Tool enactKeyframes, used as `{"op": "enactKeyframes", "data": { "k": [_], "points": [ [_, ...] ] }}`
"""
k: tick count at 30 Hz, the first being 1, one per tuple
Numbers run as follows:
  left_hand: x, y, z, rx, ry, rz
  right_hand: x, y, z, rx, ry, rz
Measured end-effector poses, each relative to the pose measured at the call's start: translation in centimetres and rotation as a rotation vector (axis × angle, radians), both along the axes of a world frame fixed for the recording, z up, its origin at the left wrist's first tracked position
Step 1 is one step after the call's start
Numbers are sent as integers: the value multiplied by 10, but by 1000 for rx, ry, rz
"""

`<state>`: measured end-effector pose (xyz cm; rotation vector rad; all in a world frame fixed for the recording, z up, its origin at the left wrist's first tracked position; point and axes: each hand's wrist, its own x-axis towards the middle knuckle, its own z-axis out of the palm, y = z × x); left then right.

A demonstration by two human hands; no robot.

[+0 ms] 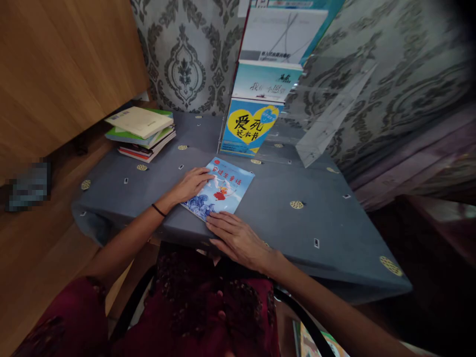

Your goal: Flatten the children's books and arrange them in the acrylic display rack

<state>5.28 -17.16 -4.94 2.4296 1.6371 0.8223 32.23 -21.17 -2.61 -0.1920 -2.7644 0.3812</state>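
A light-blue picture book (234, 181) with red Chinese lettering and a small figure in red lies closed, cover up, on the cloth-covered table (323, 208). My left hand (192, 186) rests on the book's left side, fingers stretched out over the cover. Along the lower edge of the book lies my right hand (238, 239), its fingertips touching the cover's bottom corner and the thumb apart. Neither hand is wrapped round anything.
Several stacked books (143, 130) sit on the table's far left. Behind the picture book stands a clear tiered rack (323, 124) holding books, including one with a yellow heart (243, 130). A wooden cabinet (70, 74) borders the left; patterned curtain (186, 69) hangs behind.
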Motion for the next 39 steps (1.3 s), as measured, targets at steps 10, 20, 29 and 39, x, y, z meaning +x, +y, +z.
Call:
{"op": "enactKeyframes", "data": {
  "k": [10,20,29,39],
  "points": [
    [-3,-2,7,-107,-114,-4,-75,8,14,-21,-140,158],
    [2,-6,0,-69,-14,204,-30,-2,-2,18,-123,94],
    [-3,3,14,-245,-455,164,-10,-9,-1,-16,-100,44],
    [1,12,41,-552,-1056,360,-3,-4,8,-203,-64,69]
  ]
}}
